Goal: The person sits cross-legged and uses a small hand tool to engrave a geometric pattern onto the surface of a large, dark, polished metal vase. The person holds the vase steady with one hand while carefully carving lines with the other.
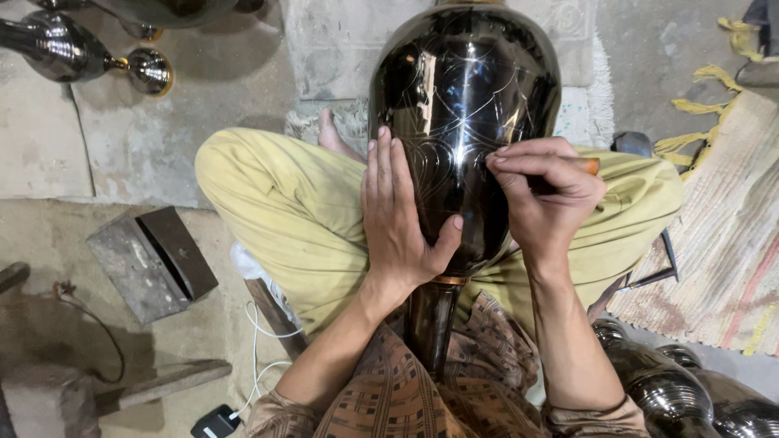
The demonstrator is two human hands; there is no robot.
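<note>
A large glossy black metal vase (464,89) lies across my lap, its narrow neck pointing toward my body. Fine scratched line patterns cover its belly. My left hand (398,219) rests flat on the vase's left side, fingers together and thumb wrapped under it. My right hand (542,195) grips a thin engraving tool with an orange handle end (591,165), its tip pressed against the vase surface near the middle. My legs in yellow trousers (284,211) are crossed beneath the vase.
More dark shiny vases lie at the top left (57,49) and bottom right (673,389). A metal block (150,259) sits on the concrete floor at left, a white cable and black charger (215,422) below it. A striped woven mat (722,243) lies at right.
</note>
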